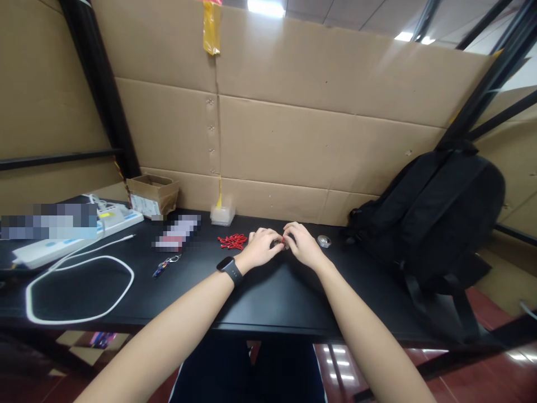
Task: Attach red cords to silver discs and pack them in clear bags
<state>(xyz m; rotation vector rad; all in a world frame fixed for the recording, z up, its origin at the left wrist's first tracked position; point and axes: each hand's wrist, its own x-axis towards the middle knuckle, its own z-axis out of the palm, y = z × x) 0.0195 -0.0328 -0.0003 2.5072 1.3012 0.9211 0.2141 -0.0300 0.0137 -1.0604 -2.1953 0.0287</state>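
My left hand (262,246) and my right hand (300,243) meet over the black table (268,296), fingers curled and pinched around a small dark and red part I cannot make out. A black watch (230,270) sits on my left wrist. A pile of several small red parts (232,241) lies just left of my left hand. A small round metal piece (324,241) rests just right of my right hand.
A black backpack (436,224) leans at the right. At the back stand a clear plastic box (222,215) and a small cardboard box (151,194). A white power strip (75,235), a looped white cable (79,291) and a keychain (165,264) lie to the left. A cardboard wall (293,140) backs the table.
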